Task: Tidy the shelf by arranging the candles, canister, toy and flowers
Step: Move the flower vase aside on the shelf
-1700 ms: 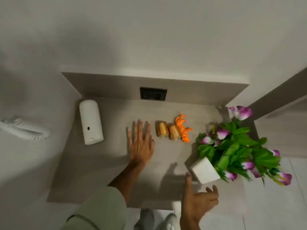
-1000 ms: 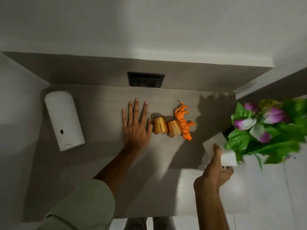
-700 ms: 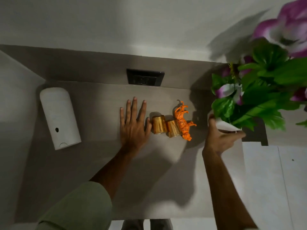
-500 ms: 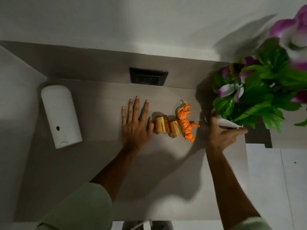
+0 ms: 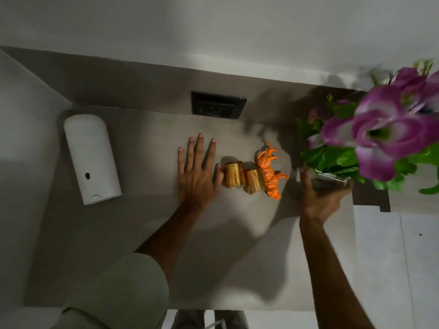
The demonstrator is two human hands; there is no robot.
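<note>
Two gold candles (image 5: 243, 177) stand side by side in the middle of the grey shelf (image 5: 133, 245). An orange toy tiger (image 5: 269, 170) touches the right candle. My left hand (image 5: 196, 173) lies flat on the shelf, fingers spread, its thumb against the left candle. My right hand (image 5: 318, 195) grips the white pot of the purple flowers (image 5: 384, 136) from below, at the shelf's right end, with the pot upright. A white canister (image 5: 91, 157) lies on its side at the far left.
A black wall socket (image 5: 217, 105) sits in the back panel behind the candles. White walls close the shelf at the back and the left. The shelf's front edge runs along the bottom, with a tiled floor (image 5: 384, 257) to the right.
My right hand took hold of the flower pot at the shelf's front right, lifted it and carried it back to the right end. My left hand stayed flat beside the candles.
</note>
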